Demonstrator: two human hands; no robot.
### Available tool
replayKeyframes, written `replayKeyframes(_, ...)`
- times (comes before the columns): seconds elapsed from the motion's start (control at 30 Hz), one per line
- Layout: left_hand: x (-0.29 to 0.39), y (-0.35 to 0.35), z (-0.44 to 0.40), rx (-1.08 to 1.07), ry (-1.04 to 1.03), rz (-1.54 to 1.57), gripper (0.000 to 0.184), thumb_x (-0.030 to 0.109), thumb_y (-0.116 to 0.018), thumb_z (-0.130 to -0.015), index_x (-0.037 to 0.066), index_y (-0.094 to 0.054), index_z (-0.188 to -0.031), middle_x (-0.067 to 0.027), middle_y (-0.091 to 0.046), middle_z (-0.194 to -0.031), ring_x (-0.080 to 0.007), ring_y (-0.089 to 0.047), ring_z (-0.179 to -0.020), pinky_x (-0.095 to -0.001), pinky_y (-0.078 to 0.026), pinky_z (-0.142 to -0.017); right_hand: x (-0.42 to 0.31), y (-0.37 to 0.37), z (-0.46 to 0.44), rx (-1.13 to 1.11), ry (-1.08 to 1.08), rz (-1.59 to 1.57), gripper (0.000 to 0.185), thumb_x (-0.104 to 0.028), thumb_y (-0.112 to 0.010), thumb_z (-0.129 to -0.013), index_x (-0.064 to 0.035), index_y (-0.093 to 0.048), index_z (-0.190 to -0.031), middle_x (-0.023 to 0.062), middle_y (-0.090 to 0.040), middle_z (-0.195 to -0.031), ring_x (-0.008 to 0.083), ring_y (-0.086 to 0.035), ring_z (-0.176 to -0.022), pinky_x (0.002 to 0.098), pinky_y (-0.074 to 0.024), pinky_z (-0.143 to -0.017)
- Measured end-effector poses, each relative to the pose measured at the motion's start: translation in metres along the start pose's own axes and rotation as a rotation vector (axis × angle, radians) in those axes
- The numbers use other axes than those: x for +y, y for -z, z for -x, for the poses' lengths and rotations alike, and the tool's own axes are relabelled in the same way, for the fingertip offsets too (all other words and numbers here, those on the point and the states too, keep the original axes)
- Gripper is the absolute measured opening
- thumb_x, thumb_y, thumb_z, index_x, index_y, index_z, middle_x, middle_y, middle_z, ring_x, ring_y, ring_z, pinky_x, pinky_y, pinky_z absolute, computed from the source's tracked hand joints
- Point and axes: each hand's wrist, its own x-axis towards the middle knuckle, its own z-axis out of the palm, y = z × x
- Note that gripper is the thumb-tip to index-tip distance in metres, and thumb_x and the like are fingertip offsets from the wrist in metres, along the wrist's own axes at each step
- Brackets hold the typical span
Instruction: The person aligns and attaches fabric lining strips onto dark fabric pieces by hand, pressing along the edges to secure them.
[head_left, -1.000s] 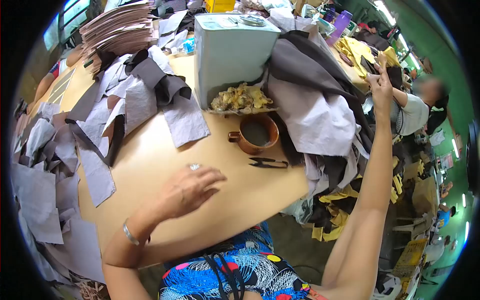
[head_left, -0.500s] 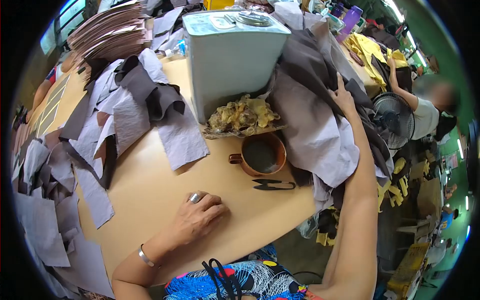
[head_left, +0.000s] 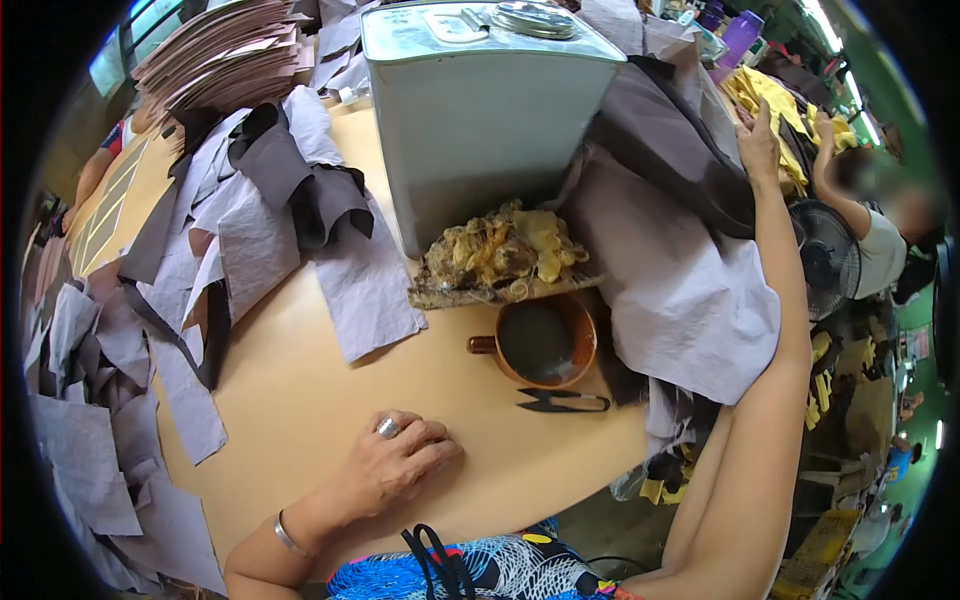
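In the head view, the left hand [head_left: 400, 462] rests on the table [head_left: 290, 400] at the lower middle of the frame. Its fingers are loosely bent; the palm is hidden, so I cannot tell if something is inside. The right hand [head_left: 760, 148] is at the upper right, finger and thumb apart, and it seems to hold nothing. It is near the dark cloth [head_left: 665, 140] and the yellow cloth [head_left: 752, 92]; whether it touches either, I cannot tell.

The pale cloth [head_left: 690, 310] lies right of centre, beside the right forearm. To its left is the cup [head_left: 582, 362], with liquid inside, and the small scissors [head_left: 562, 401] are just below the cup.

In my judgement, if the arm drags the cloth, its folds could push the cup and spill liquid on the cloth, or sweep the scissors off the table.
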Motion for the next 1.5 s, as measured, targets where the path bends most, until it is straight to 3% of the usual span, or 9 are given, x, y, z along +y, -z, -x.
replayKeyframes(0.5,-0.004,0.003,-0.004,-0.027,0.050,0.077,0.028,0.017,-0.066,-0.074,0.019,-0.062,-0.101,0.0025,-0.056,-0.099,-0.0196,-0.052,-0.091,-0.0340,-0.040,-0.076,0.006,-0.053,0.043,-0.045,-0.100,-0.055,0.069,-0.015,-0.063,-0.074,-0.0223,-0.033,-0.136,0.0166,-0.064,-0.102,0.0383,-0.058,-0.098,0.0442,-0.0440,-0.086)
replayKeyframes(0.57,-0.004,0.000,-0.005,0.008,0.034,0.078,0.025,0.016,-0.066,-0.075,0.019,-0.062,-0.100,0.0020,-0.056,-0.098,-0.0202,-0.052,-0.091,-0.0346,-0.040,-0.076,-0.035,-0.013,0.045,-0.096,-0.179,0.247,0.072,-0.021,-0.068,-0.069,-0.0241,-0.037,-0.134,0.0138,-0.065,-0.094,0.0349,-0.058,-0.094,0.0432,-0.0439,-0.085)
replayKeyframes(0.8,-0.005,-0.003,-0.003,0.068,0.004,0.066,0.023,0.013,-0.065,-0.076,0.017,-0.062,-0.097,0.0000,-0.056,-0.098,-0.0222,-0.053,-0.093,-0.0366,-0.041,-0.079,-0.106,0.087,0.018,0.372,0.046,-0.621,0.059,-0.006,-0.067,-0.077,0.0020,-0.039,-0.128,0.0197,-0.048,-0.127,0.0277,-0.053,-0.114,0.0336,-0.0414,-0.095)
replayKeyframes(1.07,-0.007,-0.008,0.001,0.147,-0.051,0.105,0.032,0.011,-0.066,-0.076,0.015,-0.059,-0.107,-0.0052,-0.054,-0.108,-0.0250,-0.052,-0.098,-0.0391,-0.043,-0.083,-0.152,0.264,-0.026,0.900,0.227,-0.324,0.045,-0.014,-0.070,-0.078,0.0090,-0.052,-0.112,0.0155,-0.058,-0.106,0.0248,-0.058,-0.099,0.0311,-0.0451,-0.089)
replayKeyframes(1.13,-0.010,-0.008,0.003,0.200,-0.055,0.195,0.044,0.011,-0.068,-0.075,0.015,-0.055,-0.116,-0.0095,-0.052,-0.118,-0.0287,-0.052,-0.104,-0.0415,-0.044,-0.086,-0.168,0.307,-0.008,0.804,0.057,-0.235,0.045,-0.021,-0.072,-0.077,0.0095,-0.057,-0.107,0.0118,-0.061,-0.091,0.0215,-0.060,-0.087,0.0293,-0.0468,-0.083)
replayKeyframes(1.23,0.011,0.025,0.003,0.452,-0.051,0.221,0.060,0.015,-0.072,-0.074,0.013,-0.045,-0.127,-0.0183,-0.038,-0.136,-0.0360,-0.043,-0.121,-0.0449,-0.039,-0.098,-0.224,0.358,0.036,0.437,0.560,-0.427,0.070,0.000,-0.053,-0.084,0.0037,-0.009,-0.138,0.0243,-0.016,-0.141,0.0333,-0.024,-0.130,0.0406,-0.0220,-0.111)
replayKeyframes(1.33,0.032,0.063,0.008,0.586,-0.094,0.416,0.093,0.023,-0.080,-0.066,0.013,-0.025,-0.140,-0.0182,-0.017,-0.148,-0.0354,-0.029,-0.132,-0.0466,-0.034,-0.102,-0.229,0.393,0.105,0.290,0.835,0.120,0.061,-0.019,-0.066,-0.078,0.0082,-0.039,-0.126,0.0116,-0.047,-0.098,0.0183,-0.047,-0.086,0.0279,-0.0385,-0.081)
replayKeyframes(1.43,0.050,0.074,0.013,0.758,-0.102,0.848,0.125,0.035,-0.088,-0.056,0.008,-0.004,-0.145,-0.0165,-0.004,-0.151,-0.0313,-0.020,-0.136,-0.0476,-0.031,-0.103,-0.311,0.358,0.157,-0.175,0.465,-0.945,0.078,-0.022,-0.073,-0.073,0.0068,-0.032,-0.134,0.0079,-0.058,-0.092,0.0119,-0.053,-0.073,0.0226,-0.0425,-0.069)
replayKeyframes(1.5,0.043,0.080,0.027,0.660,-0.098,1.121,0.112,0.023,-0.082,-0.064,0.004,-0.006,-0.143,-0.0133,-0.022,-0.142,-0.0258,-0.029,-0.129,-0.0406,-0.033,-0.102,-0.357,0.347,0.182,-0.483,0.144,-1.506,0.092,-0.020,-0.075,-0.071,0.0044,-0.019,-0.140,0.0101,-0.056,-0.104,0.0117,-0.053,-0.077,0.0228,-0.0424,-0.070)
